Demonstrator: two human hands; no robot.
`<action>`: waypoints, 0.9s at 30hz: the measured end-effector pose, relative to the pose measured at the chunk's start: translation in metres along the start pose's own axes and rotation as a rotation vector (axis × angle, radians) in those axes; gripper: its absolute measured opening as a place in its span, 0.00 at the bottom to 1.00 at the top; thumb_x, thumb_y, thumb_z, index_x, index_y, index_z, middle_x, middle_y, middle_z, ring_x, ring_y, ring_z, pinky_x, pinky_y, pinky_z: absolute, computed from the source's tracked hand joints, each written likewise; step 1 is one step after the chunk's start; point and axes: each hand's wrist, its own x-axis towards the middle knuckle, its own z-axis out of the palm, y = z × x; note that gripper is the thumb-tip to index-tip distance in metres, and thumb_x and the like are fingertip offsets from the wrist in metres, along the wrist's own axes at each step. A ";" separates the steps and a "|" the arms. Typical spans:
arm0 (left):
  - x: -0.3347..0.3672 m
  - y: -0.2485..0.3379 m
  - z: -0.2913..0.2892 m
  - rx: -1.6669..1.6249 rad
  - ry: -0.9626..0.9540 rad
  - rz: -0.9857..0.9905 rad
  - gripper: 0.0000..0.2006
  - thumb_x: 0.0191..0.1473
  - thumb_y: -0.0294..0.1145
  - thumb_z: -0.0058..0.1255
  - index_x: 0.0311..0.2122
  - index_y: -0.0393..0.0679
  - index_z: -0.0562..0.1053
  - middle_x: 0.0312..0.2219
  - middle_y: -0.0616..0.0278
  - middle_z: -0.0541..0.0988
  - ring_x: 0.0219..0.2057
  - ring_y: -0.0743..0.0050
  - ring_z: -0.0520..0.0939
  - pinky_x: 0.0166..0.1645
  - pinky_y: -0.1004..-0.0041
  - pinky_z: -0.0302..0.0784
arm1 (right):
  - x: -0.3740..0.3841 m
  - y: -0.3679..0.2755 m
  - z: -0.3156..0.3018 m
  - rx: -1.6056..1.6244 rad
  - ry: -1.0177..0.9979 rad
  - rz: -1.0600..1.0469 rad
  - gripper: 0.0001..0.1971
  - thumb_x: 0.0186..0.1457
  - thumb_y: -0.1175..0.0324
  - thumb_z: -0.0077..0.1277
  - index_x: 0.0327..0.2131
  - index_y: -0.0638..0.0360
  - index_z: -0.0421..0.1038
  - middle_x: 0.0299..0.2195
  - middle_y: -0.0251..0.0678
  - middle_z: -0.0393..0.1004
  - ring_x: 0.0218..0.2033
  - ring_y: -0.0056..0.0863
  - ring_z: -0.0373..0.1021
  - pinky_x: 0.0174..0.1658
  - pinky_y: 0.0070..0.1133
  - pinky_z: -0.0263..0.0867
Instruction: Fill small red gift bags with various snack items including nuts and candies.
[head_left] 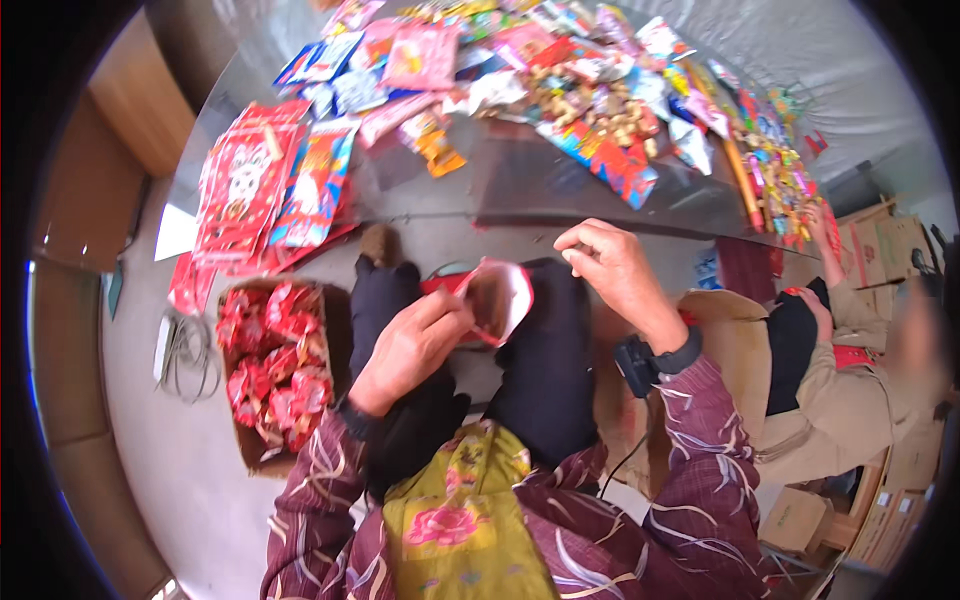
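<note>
My left hand (415, 345) pinches the rim of a red gift bag (497, 300) above my lap. The bag's mouth gapes toward the right and shows a pale lining; its contents cannot be made out. To the right of the bag and a little higher, my right hand (620, 275) hovers below the table edge. Its fingers are loosely bent, thumb and forefinger slightly apart, with nothing visible between them. Ahead of both hands, loose sweets and snack packets (590, 100) are heaped on the table. A stack of flat red printed bags (245, 185) lies at the table's left end.
A cardboard box (245, 440) of filled red bags stands on the floor at my left, beside a coiled cable (190, 365). Another open carton (725, 305) is at my right. Beyond it sits a co-worker (850, 390), one hand reaching to the table's sweets.
</note>
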 end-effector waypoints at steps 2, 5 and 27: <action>-0.003 -0.003 0.004 0.014 0.025 0.002 0.11 0.43 0.18 0.58 0.35 0.39 0.74 0.32 0.58 0.74 0.33 0.56 0.79 0.37 0.65 0.77 | 0.002 0.026 -0.012 0.072 0.114 0.146 0.04 0.53 0.78 0.53 0.34 0.64 0.75 0.28 0.37 0.73 0.25 0.25 0.71 0.30 0.23 0.67; -0.001 0.002 0.005 -0.003 0.012 -0.033 0.11 0.43 0.17 0.58 0.35 0.39 0.74 0.33 0.58 0.74 0.33 0.56 0.79 0.37 0.65 0.77 | 0.008 0.083 -0.034 0.075 0.304 0.167 0.04 0.53 0.77 0.55 0.34 0.63 0.75 0.28 0.36 0.74 0.23 0.21 0.72 0.28 0.21 0.69; 0.006 0.005 0.010 0.086 -0.056 -0.111 0.11 0.44 0.18 0.59 0.36 0.40 0.75 0.34 0.58 0.76 0.34 0.57 0.80 0.38 0.66 0.78 | 0.116 0.182 -0.088 -0.562 0.304 0.431 0.32 0.49 0.55 0.56 0.58 0.48 0.64 0.51 0.50 0.64 0.49 0.50 0.70 0.50 0.40 0.67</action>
